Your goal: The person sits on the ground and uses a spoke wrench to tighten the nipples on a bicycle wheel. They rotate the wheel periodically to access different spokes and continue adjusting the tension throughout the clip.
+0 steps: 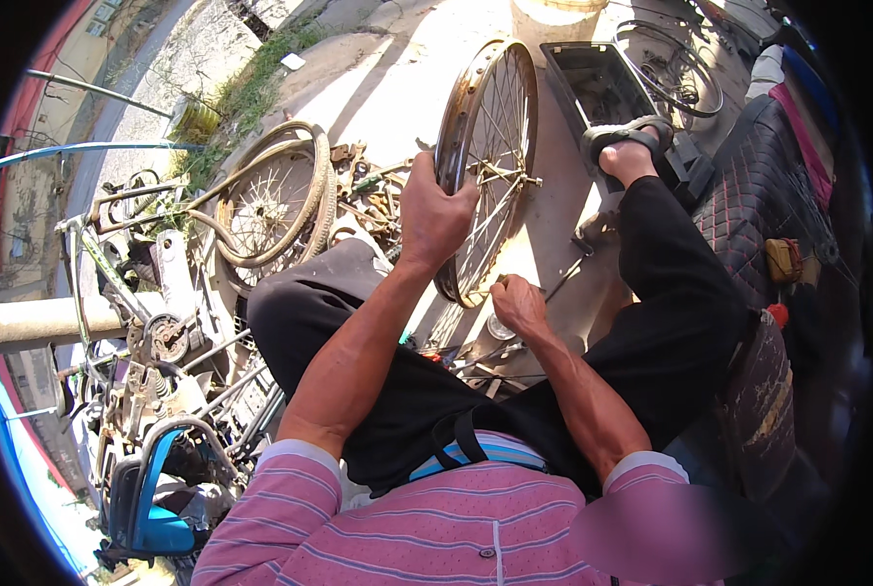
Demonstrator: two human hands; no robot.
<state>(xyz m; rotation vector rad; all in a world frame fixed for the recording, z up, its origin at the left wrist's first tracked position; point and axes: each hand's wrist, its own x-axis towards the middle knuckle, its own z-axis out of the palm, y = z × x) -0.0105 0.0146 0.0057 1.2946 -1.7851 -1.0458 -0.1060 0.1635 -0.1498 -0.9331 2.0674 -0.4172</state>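
My left hand [436, 210] is closed on the rim of a spoked, tyreless wheel [470, 93], held upright between my bent legs. Its hub [514, 182] and axle face to the right. My right hand [520, 311] is closed beside the bottom of the rim; what is inside its fingers is hidden or too small to make out. Below the wheel, between my knees, other metal parts are partly hidden by my hands and legs.
Spoked wheels with tyres [315, 186], bicycle frames [99, 264] and jumbled metal parts lie left. Ahead-right are a black crate [578, 68], loops of rim or cable [710, 83] and my sandalled foot [627, 146]. A quilted seat [744, 176] stands at right; a pale bucket sits behind.
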